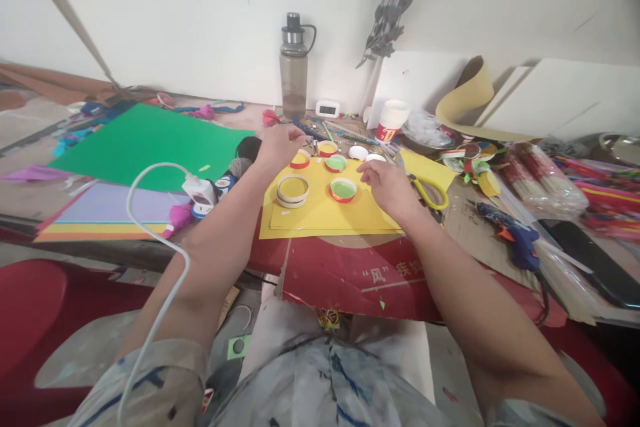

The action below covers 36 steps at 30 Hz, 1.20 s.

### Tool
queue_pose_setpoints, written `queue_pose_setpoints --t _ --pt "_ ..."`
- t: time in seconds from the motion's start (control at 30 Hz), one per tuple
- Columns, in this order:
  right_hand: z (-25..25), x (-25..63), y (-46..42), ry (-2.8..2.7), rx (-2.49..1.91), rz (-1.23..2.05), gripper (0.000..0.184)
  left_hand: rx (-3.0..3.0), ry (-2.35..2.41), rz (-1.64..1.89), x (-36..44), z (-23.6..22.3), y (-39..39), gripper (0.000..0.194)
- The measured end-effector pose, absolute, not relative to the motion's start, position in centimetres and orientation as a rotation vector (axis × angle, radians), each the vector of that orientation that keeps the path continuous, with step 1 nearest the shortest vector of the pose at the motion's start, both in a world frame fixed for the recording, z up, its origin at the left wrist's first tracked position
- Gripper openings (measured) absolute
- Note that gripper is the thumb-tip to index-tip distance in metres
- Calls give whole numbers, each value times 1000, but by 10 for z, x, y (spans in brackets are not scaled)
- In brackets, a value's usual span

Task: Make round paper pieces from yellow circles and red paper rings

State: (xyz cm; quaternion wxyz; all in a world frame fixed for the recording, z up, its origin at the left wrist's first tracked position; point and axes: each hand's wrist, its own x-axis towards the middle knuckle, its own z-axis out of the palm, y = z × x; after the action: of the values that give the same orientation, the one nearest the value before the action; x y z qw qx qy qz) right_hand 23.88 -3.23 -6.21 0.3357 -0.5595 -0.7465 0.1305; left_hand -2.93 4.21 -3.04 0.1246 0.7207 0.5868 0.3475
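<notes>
My left hand (281, 145) hovers over the back left of the yellow sheets (310, 217). Its fingertips are pinched together, and whatever they hold, if anything, is hidden. Just below it lies a shallow yellow-lined round dish (300, 159). My right hand (386, 185) is at the right side of the sheets, fingers loosely bent and apart, nothing visible in them. Between the hands are a red-rimmed green-lined dish (343, 190), a smaller green-lined dish (335, 163) and another yellow-lined dish (327, 148). A pale ring-shaped piece (293, 191) sits nearer my left forearm.
Yellow-handled scissors (434, 195) lie by my right wrist. Further right are a blue glue gun (520, 243) and a black phone (590, 260). A tall bottle (294, 77) and a paper cup (393, 121) stand behind. A white cable (183, 267) crosses my left arm.
</notes>
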Motion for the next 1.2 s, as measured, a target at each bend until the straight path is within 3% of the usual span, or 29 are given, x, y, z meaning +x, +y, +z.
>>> queue_pose_setpoints --t 0.17,0.8,0.93,1.03,1.2 --pt "-63 233 -41 -1991 -1382 359 38 2055 1714 1063 -25 -27 39 22" --pt "-61 223 -52 -2060 -1361 356 17 1955 1655 1122 -25 -33 39 22" --pt "-53 221 -56 -2100 -1354 331 26 2013 1656 1113 -21 -30 37 22" --pt "-45 211 -67 -2272 -1209 368 40 2034 1641 1119 -15 -28 33 24" --pt "-44 186 -89 -2685 -793 401 35 2065 1689 1107 -11 -34 33 23"
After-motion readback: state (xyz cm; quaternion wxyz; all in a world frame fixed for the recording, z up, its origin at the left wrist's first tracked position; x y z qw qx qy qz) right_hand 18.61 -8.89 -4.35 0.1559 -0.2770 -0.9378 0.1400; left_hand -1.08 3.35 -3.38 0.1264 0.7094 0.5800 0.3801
